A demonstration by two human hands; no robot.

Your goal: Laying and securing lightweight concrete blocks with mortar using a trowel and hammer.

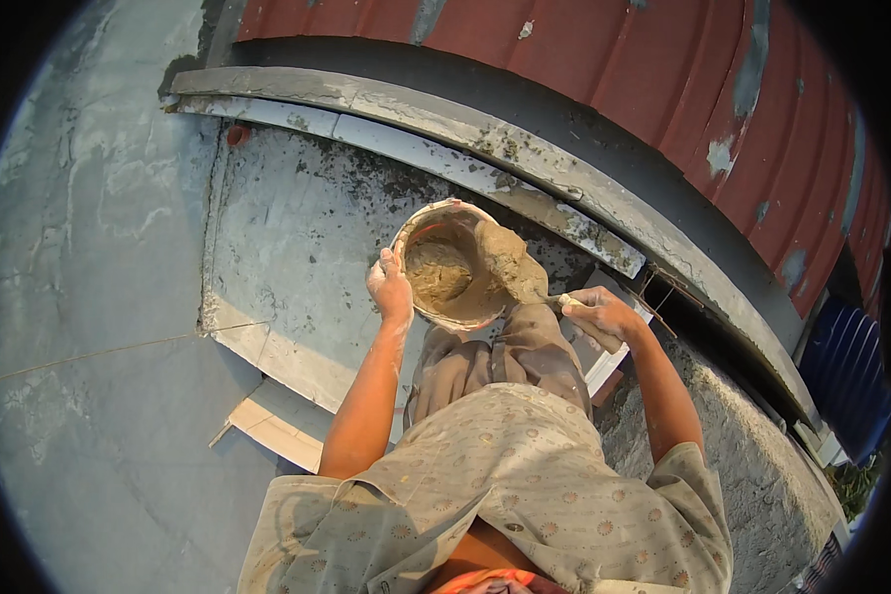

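Observation:
My left hand point(390, 289) grips the left rim of a round bucket point(452, 325), its fingers closed round the edge. Wet, tan-brown mortar point(438, 269) sits inside the bucket and smears its inner wall. In my right hand point(606, 317) is the handle of a trowel point(566, 300), held just right of the bucket. A thick lump of mortar point(510, 259) covers the trowel's blade, which lies over the bucket's right rim. Both hands are dusted with pale mortar. My knees are directly below the bucket.
Grey concrete ledge point(297, 218) lies beneath and left of the bucket. Beyond it curves a raised concrete edge point(406, 107), then a red corrugated metal roof point(624, 69). Rough masonry point(733, 436) and thin rods point(663, 287) are at the right. A thin string point(99, 363) crosses at left.

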